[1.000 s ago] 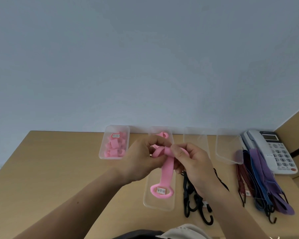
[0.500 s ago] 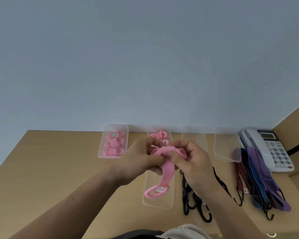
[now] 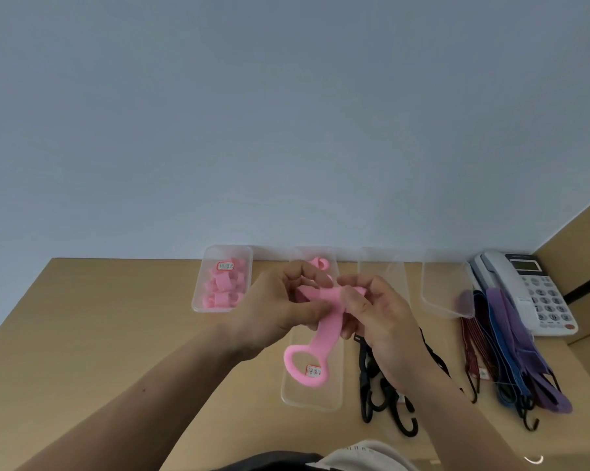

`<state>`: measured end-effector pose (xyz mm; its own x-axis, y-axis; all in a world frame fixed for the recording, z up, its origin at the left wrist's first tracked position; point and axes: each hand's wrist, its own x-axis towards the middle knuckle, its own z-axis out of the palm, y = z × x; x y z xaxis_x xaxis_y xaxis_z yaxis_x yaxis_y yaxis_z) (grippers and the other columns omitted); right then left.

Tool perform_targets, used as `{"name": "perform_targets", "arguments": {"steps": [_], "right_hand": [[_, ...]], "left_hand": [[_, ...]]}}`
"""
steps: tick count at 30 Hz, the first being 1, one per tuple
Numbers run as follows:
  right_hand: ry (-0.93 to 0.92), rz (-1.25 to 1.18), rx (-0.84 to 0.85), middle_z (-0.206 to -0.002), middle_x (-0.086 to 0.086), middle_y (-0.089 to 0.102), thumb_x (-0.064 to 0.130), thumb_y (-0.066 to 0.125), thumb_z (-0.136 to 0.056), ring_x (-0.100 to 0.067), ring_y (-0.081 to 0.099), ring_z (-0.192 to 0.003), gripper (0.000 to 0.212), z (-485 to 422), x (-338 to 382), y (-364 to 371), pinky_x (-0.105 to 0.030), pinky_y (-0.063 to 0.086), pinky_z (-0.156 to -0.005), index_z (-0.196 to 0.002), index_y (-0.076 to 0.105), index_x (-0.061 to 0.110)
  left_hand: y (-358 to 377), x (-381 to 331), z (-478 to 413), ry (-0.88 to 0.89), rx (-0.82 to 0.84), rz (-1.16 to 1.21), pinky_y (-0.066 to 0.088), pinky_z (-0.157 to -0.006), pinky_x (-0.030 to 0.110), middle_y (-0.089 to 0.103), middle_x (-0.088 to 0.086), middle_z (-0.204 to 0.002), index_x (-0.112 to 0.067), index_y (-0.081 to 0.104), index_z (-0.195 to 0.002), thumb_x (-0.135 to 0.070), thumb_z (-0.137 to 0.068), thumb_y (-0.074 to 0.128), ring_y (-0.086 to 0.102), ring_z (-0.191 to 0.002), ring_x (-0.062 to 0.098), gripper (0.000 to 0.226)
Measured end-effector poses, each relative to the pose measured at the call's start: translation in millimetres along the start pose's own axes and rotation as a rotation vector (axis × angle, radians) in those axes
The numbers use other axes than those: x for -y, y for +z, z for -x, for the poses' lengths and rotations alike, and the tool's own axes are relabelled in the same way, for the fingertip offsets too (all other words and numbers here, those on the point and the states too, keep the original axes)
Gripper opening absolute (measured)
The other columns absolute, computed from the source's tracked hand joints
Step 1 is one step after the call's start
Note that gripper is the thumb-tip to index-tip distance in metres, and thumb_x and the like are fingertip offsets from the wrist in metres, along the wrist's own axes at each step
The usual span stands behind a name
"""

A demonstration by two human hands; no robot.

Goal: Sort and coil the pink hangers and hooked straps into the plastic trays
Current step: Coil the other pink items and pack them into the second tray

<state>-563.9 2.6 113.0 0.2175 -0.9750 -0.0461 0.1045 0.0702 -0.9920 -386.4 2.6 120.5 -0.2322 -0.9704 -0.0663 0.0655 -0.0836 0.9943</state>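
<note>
Both hands hold one pink hanger strap (image 3: 326,329) above the second clear tray (image 3: 332,397). My left hand (image 3: 280,311) grips its folded upper part, and my right hand (image 3: 375,311) pinches the same fold from the right. The strap's looped end with a small label hangs down over the tray. Another pink piece (image 3: 320,263) lies at that tray's far end. The leftmost tray (image 3: 198,300) holds several coiled pink hangers. Black hooked straps (image 3: 385,402) lie on the desk right of the second tray, partly under my right forearm.
Two more clear trays (image 3: 382,263) (image 3: 446,300) stand along the wall. A bundle of red, blue and purple hooked straps (image 3: 514,355) lies at the right, beside a white desk phone (image 3: 531,290). The wooden desk (image 3: 100,334) ends at a side panel on the right.
The strap's folded top has been worked further between both hands. Its looped end swung left, then back toward the middle of the tray. The hands stayed in place.
</note>
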Motion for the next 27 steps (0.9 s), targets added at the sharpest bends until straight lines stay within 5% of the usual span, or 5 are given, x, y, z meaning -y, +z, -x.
{"name": "perform_targets", "arguments": {"steps": [5,8,15,21,27], "right_hand": [[0.027,0.099,-0.005,-0.075,-0.029,0.061,0.048,0.073,-0.068,-0.024,0.053,-0.054,0.046,-2.6,1.7,-0.3,-0.034,0.046,-0.053,-0.085,0.067,0.007],[-0.010,0.152,-0.015,-0.068,-0.022,0.062,0.043,0.074,-0.069,-0.021,0.052,-0.051,0.035,-3.0,2.1,-1.6,-0.030,0.045,-0.052,-0.080,0.069,0.011],[-0.014,0.065,0.001,-0.070,-0.011,0.065,0.029,0.078,-0.067,-0.017,0.054,-0.057,0.033,-1.9,4.2,-1.5,-0.027,0.048,-0.055,-0.088,0.067,0.006],[-0.025,0.026,0.044,-0.076,-0.001,0.067,0.016,0.075,-0.069,-0.012,0.063,-0.066,0.030,-1.7,2.3,-2.7,-0.022,0.053,-0.063,-0.095,0.064,0.004],[-0.028,0.017,0.055,-0.086,-0.001,0.069,-0.005,0.079,-0.073,-0.017,0.069,-0.083,0.032,-4.5,-0.2,-4.6,-0.027,0.056,-0.074,-0.090,0.069,0.021]], "left_hand": [[-1.0,2.4,2.6,0.010,0.007,-0.062,0.054,-0.074,0.035,0.065,0.011,-0.088,-0.009,0.060,-0.101,0.008,-0.080,0.073,0.062,-0.080,0.024,0.030],[-1.2,2.7,2.3,-0.035,-0.023,-0.039,0.057,-0.072,0.033,0.066,0.007,-0.085,-0.010,0.059,-0.107,-0.001,-0.075,0.079,0.064,-0.077,0.021,0.038],[-5.7,-0.1,0.9,-0.117,0.065,-0.084,0.057,-0.065,0.033,0.070,0.027,-0.088,-0.003,0.056,-0.101,-0.012,-0.077,0.076,0.066,-0.077,0.037,0.034],[-6.0,1.4,-1.7,-0.146,0.105,-0.043,0.056,-0.068,0.033,0.070,0.015,-0.085,0.001,0.059,-0.103,-0.007,-0.073,0.070,0.066,-0.075,0.027,0.032],[-4.1,-2.2,-3.9,-0.138,0.040,0.006,0.056,-0.067,0.033,0.067,0.015,-0.082,0.001,0.064,-0.100,-0.019,-0.077,0.068,0.062,-0.073,0.026,0.030]]}}
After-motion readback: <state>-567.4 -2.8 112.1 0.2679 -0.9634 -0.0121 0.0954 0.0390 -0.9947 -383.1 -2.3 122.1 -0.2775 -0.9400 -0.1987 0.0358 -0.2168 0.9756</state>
